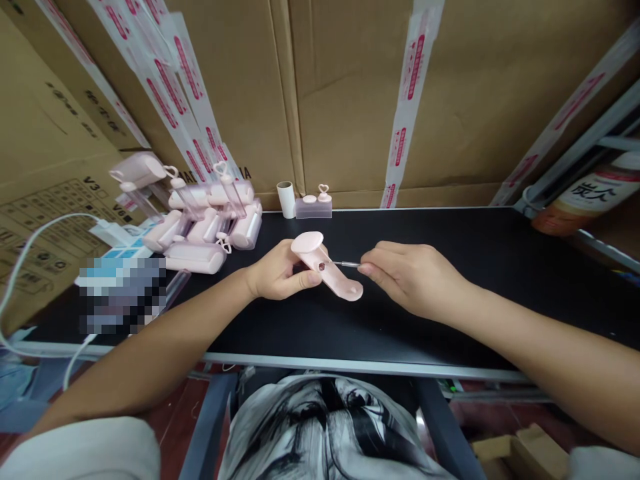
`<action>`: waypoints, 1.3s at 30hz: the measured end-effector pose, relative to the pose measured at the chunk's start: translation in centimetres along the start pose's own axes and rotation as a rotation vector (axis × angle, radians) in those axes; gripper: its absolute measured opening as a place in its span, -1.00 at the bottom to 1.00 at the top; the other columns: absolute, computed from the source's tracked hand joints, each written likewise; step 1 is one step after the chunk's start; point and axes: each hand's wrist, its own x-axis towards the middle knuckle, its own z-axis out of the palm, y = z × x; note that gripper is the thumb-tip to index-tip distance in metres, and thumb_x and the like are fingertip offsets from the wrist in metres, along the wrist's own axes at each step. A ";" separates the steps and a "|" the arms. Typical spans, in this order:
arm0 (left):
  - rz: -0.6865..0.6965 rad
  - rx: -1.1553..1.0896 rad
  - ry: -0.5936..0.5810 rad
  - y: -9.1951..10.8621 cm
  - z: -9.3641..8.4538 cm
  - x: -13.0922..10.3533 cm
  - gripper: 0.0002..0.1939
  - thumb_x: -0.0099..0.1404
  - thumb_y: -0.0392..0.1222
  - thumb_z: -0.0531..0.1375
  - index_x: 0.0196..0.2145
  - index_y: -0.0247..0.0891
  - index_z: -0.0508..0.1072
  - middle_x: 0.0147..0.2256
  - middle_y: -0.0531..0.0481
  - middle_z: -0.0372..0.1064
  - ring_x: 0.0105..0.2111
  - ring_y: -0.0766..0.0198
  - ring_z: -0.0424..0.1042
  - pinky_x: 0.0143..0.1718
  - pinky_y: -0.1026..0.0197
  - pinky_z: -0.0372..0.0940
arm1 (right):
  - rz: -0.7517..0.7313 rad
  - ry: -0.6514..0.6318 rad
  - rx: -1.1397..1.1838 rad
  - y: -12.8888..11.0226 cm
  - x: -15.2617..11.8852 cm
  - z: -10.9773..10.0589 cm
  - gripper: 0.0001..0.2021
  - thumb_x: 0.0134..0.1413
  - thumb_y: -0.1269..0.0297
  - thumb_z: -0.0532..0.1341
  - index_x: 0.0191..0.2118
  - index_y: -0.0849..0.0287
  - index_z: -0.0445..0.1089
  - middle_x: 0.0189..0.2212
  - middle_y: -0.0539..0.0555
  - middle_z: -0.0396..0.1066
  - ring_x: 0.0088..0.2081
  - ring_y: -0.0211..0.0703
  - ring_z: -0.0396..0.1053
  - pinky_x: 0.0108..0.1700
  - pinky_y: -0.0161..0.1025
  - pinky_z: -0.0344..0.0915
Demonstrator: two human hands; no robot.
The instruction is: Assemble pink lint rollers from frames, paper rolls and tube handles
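Observation:
My left hand (280,272) is closed around a pale pink plastic piece (345,283), above the black tabletop. The piece has a rounded cap-like end at the top, a curved hollow body and a small dark hole near my thumb. In my right hand (413,277), pinched between thumb and fingers, is a thin metal tool (349,265). Its slim tip points left and reaches the pink piece close to the dark hole. The fist hides the tool's other end, so its exact kind cannot be made out.
Several pink plastic pieces with clear parts (205,223) are piled at the left, near a blurred-out object (123,293) and a white cable (37,230). A white tube (286,200) and a clear pink part (314,208) stand behind. Cardboard (345,100) closes the back; a bottle (585,193) is right.

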 end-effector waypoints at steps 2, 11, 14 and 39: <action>-0.016 -0.018 -0.006 -0.1 0.1 -0.1 -0.71 0.47 0.02 0.24 -0.12 -0.29 0.54 -0.22 -0.17 0.56 -0.27 0.18 0.54 -0.19 0.17 0.42 | 0.001 -0.014 0.005 -0.1 0.0 0.0 -0.66 0.55 0.19 0.05 -0.18 0.16 0.53 -0.35 0.11 0.55 -0.39 -0.14 0.46 -0.35 -0.21 0.19; -0.185 -0.055 -0.121 0.7 0.6 0.2 -0.66 0.41 0.07 0.30 -0.12 -0.31 0.58 -0.24 -0.15 0.60 -0.31 0.21 0.58 -0.24 0.26 0.43 | -0.047 -0.236 0.224 0.6 0.7 -0.6 -0.74 0.51 0.28 0.10 -0.05 0.15 0.56 -0.28 0.11 0.63 -0.31 -0.09 0.56 -0.27 -0.22 0.28; -0.276 -0.137 -0.167 1.2 0.6 0.4 -0.62 0.34 0.04 0.38 -0.07 -0.33 0.59 -0.23 -0.15 0.62 -0.32 0.21 0.59 -0.25 0.28 0.44 | -0.086 -0.279 0.316 1.2 0.8 -0.6 -0.76 0.49 0.22 0.17 -0.04 0.14 0.59 -0.28 0.09 0.64 -0.32 -0.12 0.56 -0.27 -0.24 0.29; -0.371 -0.511 -0.357 2.1 1.1 0.7 -0.68 0.39 0.04 0.37 -0.18 -0.32 0.59 -0.29 -0.11 0.56 -0.33 0.25 0.52 -0.23 0.29 0.43 | -0.265 -0.313 0.536 1.3 0.9 0.1 -0.74 0.53 0.25 0.16 -0.06 0.22 0.60 -0.26 0.14 0.65 -0.32 -0.17 0.57 -0.26 -0.29 0.34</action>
